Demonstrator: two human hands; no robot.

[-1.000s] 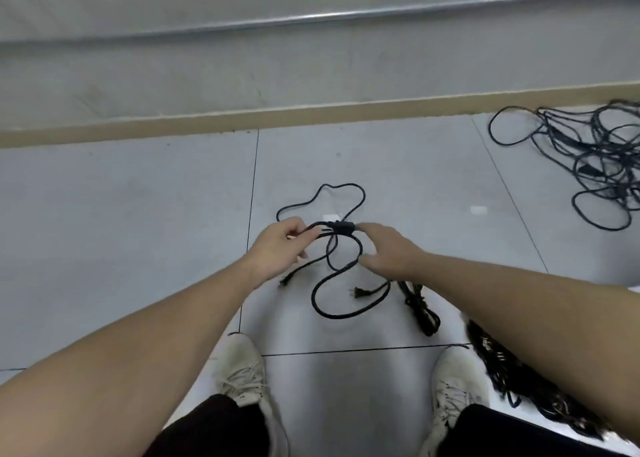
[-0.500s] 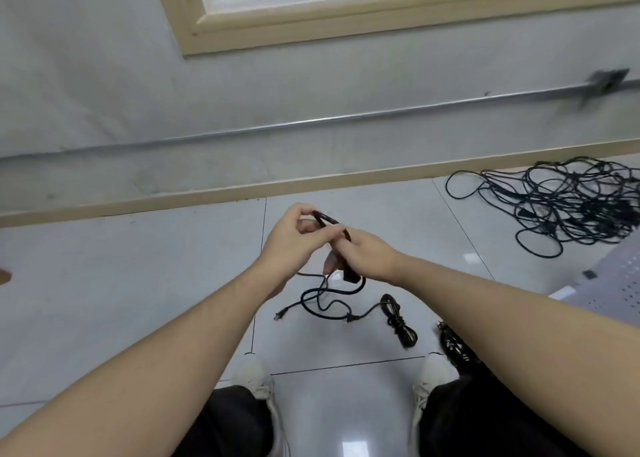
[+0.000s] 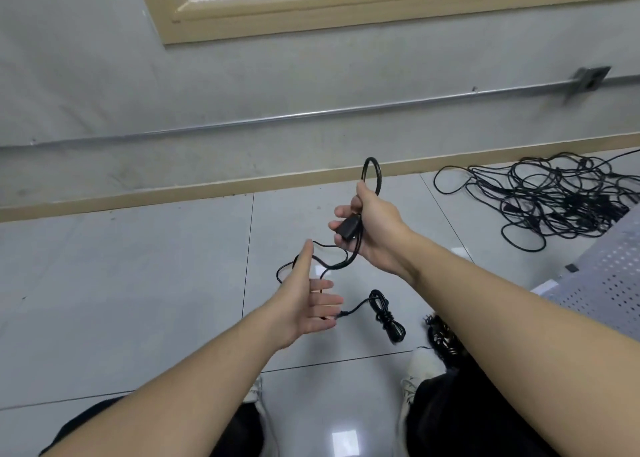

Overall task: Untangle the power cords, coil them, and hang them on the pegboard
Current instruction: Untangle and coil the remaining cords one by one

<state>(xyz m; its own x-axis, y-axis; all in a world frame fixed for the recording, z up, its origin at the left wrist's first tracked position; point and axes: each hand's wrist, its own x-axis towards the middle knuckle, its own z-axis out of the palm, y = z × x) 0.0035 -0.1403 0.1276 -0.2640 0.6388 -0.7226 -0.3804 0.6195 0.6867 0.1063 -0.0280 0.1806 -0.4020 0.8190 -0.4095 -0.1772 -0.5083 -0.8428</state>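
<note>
A window frame [image 3: 311, 13] tops the grey wall [image 3: 86, 86], a metal conduit [image 3: 311, 113] below.

text: none legible | labels: none | numbers: none

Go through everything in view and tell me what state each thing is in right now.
Right hand: grips the power cord, loop sticking up.
Left hand: open, holding nothing.
Power cord: partly lifted, rest trailing on the floor.
Bundled cord: coiled, lying on the floor.
Cord pile: tangled, on the floor.

Grey tiled floor [image 3: 138, 283] meets grey wall [image 3: 86, 76] under wood-framed window [image 3: 311, 13].
</note>
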